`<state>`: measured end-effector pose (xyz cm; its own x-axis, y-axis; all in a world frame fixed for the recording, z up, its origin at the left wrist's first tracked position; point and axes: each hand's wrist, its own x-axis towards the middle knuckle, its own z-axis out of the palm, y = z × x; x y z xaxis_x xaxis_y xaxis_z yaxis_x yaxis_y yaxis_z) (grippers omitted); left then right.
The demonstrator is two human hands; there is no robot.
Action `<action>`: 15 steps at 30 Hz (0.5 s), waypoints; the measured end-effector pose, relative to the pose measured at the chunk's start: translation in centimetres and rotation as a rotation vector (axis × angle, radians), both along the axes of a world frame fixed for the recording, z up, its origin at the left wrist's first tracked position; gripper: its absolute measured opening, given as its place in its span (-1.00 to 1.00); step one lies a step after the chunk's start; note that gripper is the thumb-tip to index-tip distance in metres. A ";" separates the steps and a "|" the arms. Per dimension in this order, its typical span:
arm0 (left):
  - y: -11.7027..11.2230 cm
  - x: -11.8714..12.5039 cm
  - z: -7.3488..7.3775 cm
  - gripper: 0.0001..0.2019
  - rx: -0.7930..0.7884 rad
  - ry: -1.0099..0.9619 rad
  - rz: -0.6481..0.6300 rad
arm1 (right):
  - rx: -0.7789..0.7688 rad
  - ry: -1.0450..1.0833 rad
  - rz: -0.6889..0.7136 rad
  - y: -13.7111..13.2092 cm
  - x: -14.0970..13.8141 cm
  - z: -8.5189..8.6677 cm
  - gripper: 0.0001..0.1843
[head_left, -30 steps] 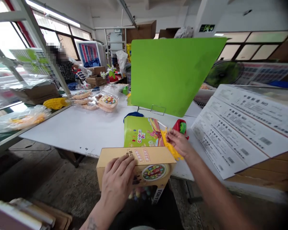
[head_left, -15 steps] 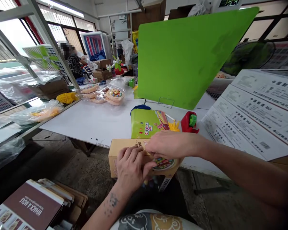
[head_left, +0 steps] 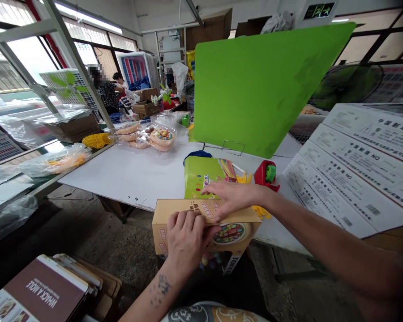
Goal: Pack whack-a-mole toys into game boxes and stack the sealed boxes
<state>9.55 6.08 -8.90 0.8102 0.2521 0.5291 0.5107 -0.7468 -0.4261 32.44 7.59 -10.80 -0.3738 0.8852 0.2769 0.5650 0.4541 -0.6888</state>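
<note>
A tan cardboard toy box (head_left: 242, 218) with a round colourful picture on its front rests on my lap against the white table's (head_left: 134, 172) near edge. My left hand (head_left: 187, 239) grips the box's front, fingers curled over the top edge. My right hand (head_left: 233, 198) lies flat on the box's top, fingers stretched out over small pink labels there. Behind the box lies a green printed bag (head_left: 201, 179), with yellow strips (head_left: 244, 178) and a red tape dispenser (head_left: 266, 174) beside it.
A big green board (head_left: 265, 85) stands on a wire holder at mid-table. Printed label sheets (head_left: 359, 165) lie at the right. Packed toys in clear plastic (head_left: 154, 136) sit at the far left. Flat cartons (head_left: 43, 290) are stacked by my left knee. Another person (head_left: 104, 91) works beyond.
My right hand came from the yellow strips onto the box, pinched at its top with the left hand, and now lies flat there. The left hand shifted to the front edge.
</note>
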 end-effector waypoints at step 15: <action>1.2 -1.7 0.7 -0.77 0.022 0.231 -0.045 | -0.197 0.062 -0.002 -1.1 -1.1 -5.4 0.14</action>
